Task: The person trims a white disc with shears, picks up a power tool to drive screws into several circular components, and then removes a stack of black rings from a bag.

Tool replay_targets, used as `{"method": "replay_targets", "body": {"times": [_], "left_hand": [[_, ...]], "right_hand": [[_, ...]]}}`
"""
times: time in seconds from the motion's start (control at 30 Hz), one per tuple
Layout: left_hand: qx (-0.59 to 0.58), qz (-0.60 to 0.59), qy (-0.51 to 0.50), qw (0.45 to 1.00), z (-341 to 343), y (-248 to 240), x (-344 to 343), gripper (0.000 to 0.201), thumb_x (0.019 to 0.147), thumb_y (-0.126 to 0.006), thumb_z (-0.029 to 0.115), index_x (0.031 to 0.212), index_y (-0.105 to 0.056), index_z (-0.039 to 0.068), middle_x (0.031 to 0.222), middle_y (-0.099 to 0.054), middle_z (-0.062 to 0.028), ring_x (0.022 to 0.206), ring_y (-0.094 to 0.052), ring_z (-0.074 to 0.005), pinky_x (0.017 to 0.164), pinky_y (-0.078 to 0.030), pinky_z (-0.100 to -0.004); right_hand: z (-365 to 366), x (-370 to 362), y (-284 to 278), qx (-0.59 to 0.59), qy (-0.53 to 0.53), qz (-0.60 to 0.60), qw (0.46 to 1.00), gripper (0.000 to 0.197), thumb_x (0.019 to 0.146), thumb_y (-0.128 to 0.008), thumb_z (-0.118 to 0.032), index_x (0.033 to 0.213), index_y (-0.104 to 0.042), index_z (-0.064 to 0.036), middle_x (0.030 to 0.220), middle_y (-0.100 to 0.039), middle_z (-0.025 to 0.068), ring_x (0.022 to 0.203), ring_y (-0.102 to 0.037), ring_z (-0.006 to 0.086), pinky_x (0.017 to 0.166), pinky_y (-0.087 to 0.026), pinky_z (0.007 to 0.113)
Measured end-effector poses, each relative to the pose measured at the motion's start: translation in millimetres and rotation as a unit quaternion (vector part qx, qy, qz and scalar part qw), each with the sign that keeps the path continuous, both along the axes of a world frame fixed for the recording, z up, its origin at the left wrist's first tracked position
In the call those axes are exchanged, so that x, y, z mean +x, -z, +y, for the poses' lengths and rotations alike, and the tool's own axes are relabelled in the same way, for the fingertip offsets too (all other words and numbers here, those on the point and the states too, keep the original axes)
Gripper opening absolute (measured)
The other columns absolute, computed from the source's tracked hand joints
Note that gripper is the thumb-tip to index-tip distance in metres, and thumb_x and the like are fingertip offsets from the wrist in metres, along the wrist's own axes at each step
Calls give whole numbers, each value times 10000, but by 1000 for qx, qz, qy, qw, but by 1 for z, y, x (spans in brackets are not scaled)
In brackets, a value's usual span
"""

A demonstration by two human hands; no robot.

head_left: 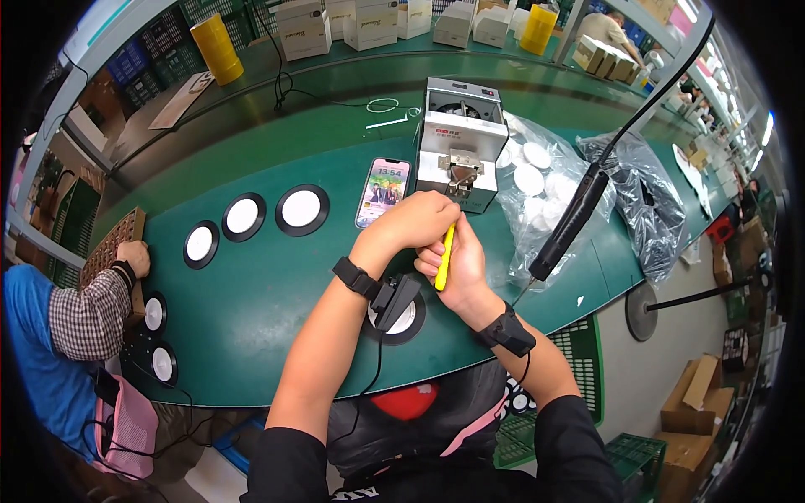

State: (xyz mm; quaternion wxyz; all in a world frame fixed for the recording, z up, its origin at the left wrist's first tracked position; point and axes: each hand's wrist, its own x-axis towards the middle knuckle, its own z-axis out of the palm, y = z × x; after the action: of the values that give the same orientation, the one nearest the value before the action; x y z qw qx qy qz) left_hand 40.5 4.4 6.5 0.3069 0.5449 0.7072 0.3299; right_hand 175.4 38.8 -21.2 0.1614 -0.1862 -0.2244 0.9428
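Note:
My right hand (463,267) is closed around a slim bright yellow tool (447,258); its exact kind does not show. Against its top end, my left hand (419,220) has its fingers bent together, and whatever they pinch is hidden. Both hands are just in front of a silver-and-black screw feeder (461,138), near its metal outlet. Below my left wrist lies a round white disc with a black rim (408,325), partly covered by the device strapped there. To the right hangs a black electric screwdriver (570,222), its bit pointing down.
A phone (384,193) lies left of the feeder. Further left sit several black-rimmed white discs (303,210). Clear bags of white discs (530,180) and a grey plastic bag (646,201) lie right. A co-worker's hand (134,258) touches a brown divided box (117,239). White boxes (371,25) stand behind.

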Motion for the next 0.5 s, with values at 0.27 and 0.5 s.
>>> {"method": "replay_targets", "body": {"times": [0.27,0.5], "left_hand": [[52,-26,-54,997,6,5,6,402,1018,-445,299,933,-627,-49,816,-669,-209,746,-645,-339,724,-512,-423],[94,-6,49,994,-9,-17,-3,395,1029,-437,305,944,-616,-37,844,-680,-186,745,-648,-315,719,-515,-410]], "right_hand": [[15,-4,0,2,5,-25,1000,482,1087,-294,-513,865,-457,-118,645,-381,-21,492,-363,105,442,-298,258],[-1,1,5,136,14,0,991,551,1078,-280,-549,776,-440,-118,584,-352,-19,461,-350,105,414,-280,258]]}}
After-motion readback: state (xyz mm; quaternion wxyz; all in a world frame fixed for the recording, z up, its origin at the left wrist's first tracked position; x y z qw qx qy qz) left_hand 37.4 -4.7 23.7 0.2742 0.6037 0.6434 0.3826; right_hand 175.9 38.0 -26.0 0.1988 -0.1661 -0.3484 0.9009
